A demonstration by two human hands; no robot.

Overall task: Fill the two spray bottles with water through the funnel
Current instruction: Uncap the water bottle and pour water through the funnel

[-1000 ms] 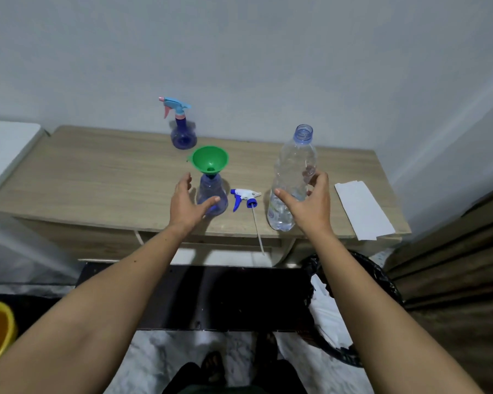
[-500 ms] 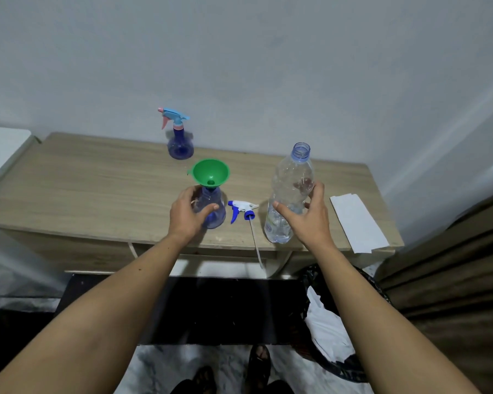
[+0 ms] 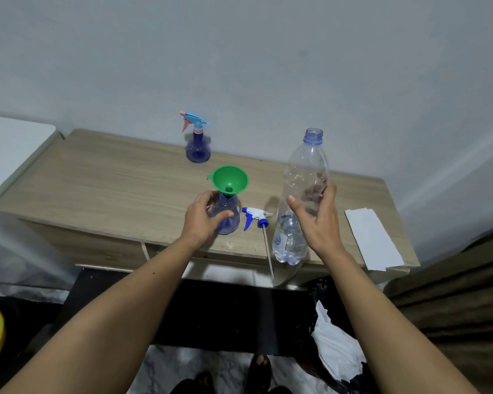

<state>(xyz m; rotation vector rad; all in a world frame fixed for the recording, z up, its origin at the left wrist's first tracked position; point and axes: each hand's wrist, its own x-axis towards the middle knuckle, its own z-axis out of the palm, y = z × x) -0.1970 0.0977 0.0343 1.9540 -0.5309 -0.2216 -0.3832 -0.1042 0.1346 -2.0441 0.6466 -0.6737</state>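
Bare forearms come in from six o'clock as we reach over the front edge of the wood-grain table (image 3: 103,189). Our left hand (image 3: 201,220) wraps fingers and thumb round the near spray bottle (image 3: 227,216), a translucent blue bulb with the green plastic funnel (image 3: 230,180) seated upright in its neck. Just at three o'clock of it lies the white-and-blue trigger head (image 3: 255,217), its thin dip tube pointing past the table edge. Our right hand (image 3: 318,223) curls round the tall clear water bottle (image 3: 303,177), uncapped, ribbed, water low in its base. At three o'clock, flat white paper (image 3: 373,240). Farthest, at twelve, the second spray bottle (image 3: 197,143) stands near the wall, trigger fitted.
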